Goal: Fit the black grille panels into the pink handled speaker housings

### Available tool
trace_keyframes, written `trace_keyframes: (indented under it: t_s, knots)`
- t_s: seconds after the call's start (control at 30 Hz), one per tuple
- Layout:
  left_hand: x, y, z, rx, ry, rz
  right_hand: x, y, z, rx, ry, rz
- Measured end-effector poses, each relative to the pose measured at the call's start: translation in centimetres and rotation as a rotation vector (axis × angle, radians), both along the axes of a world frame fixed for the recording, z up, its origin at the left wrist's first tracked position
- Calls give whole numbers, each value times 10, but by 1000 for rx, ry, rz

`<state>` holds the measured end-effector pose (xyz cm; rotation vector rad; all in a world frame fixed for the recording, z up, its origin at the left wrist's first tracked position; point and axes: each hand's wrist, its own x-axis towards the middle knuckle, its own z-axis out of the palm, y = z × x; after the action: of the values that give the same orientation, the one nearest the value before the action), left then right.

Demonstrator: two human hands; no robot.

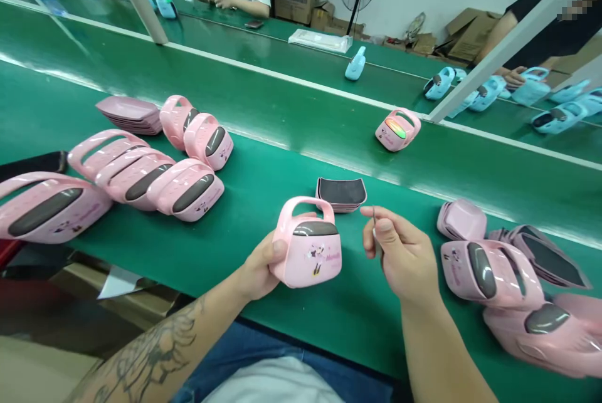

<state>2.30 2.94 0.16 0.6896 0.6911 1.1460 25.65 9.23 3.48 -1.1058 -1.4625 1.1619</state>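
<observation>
My left hand grips a pink handled speaker with a dark front panel and a cartoon print, held just above the green belt. My right hand is closed in a pinch on a thin metal tool, a short way right of the speaker. A small stack of dark panels lies on the belt just behind the speaker.
Several pink speakers lie at the left and more at the right. One lit pink speaker sits further up the belt. Pink trays are stacked far left. Blue speakers and other people's hands sit across the far bench.
</observation>
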Motion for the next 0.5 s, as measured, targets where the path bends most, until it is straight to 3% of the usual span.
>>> trace_keyframes:
  t_s: [0.17,0.23,0.3,0.4,0.5]
  knots:
    - [-7,44,39,156,106,-1,-11,3,14,251,-10,-194]
    - [-8,61,45,150,129,42,-15,5,14,329,-125,-224]
    - [-10,71,40,93,114,48,-17,6,9,404,-218,-187]
    - [-13,74,22,26,119,-20,-16,2,-1,496,-253,-56]
    - [-16,72,6,81,279,13,-14,-3,-2,505,-306,47]
